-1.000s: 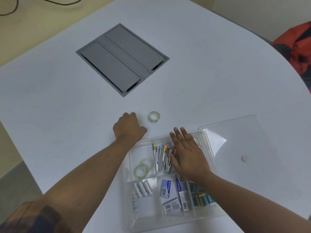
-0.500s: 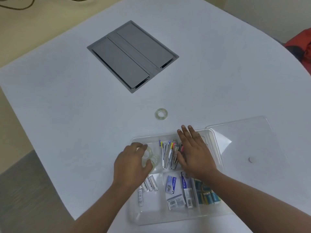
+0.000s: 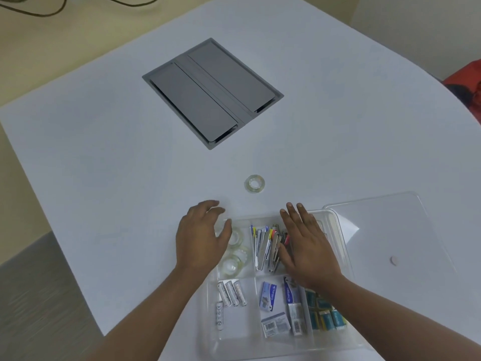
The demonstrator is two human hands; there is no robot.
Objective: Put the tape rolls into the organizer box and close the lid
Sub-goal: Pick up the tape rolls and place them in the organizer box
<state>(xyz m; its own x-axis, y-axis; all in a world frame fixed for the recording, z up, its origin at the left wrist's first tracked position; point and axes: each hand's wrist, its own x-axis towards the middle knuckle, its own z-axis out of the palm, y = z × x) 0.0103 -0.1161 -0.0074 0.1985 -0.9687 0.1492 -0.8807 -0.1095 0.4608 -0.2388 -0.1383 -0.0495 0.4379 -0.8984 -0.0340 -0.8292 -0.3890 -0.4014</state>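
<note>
A clear plastic organizer box (image 3: 212, 321) sits at the table's near edge. Its far-left compartment holds clear tape rolls (image 3: 235, 256), stacked close together. One more clear tape roll (image 3: 255, 183) lies flat on the white table just beyond the box. My left hand (image 3: 201, 237) hovers over the box's far-left corner with fingers spread and nothing in it. My right hand (image 3: 307, 246) rests flat on the far middle of the box, over the pens and clips. The clear lid (image 3: 390, 230) lies on the table to the right of the box.
Batteries (image 3: 231, 293), small boxes (image 3: 269, 295) and teal packets (image 3: 325, 313) fill the box's near compartments. A grey cable hatch (image 3: 212, 92) is set into the table farther away. A red bag (image 3: 466, 84) shows at the right edge.
My left hand carried a tape roll from the table into the far-left compartment, let it go, and is now lifting away open. My right hand stayed on the box.
</note>
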